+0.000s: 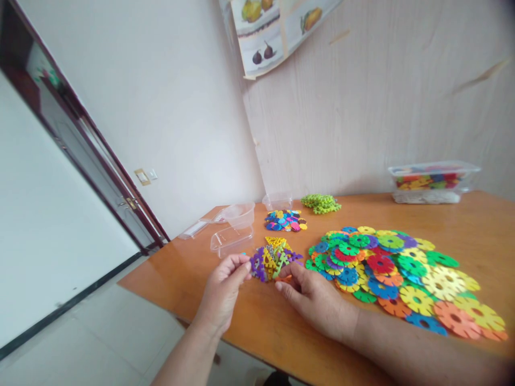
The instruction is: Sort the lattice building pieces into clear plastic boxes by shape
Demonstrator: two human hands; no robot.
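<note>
My left hand [223, 287] is raised just above the orange-brown table [181, 284], with its fingertips pinched on a purple notched plastic piece [255, 266] at the left edge of a small mixed pile of interlocking pieces [276, 256]. Beside it, my right hand [314, 300] rests flat on the table and presses a thin orange piece [284, 278] under its fingertips. A wide spread of coloured snowflake discs [402, 273] lies just right of my right hand.
Clear plastic tubs [237, 225] stand at the table's far left. Behind the piles lie a small heap of mixed pieces [285, 220] and a green heap [321, 203]. A lidded clear box of pieces [432, 182] stands against the wall. The table's front edge drops to a tiled floor.
</note>
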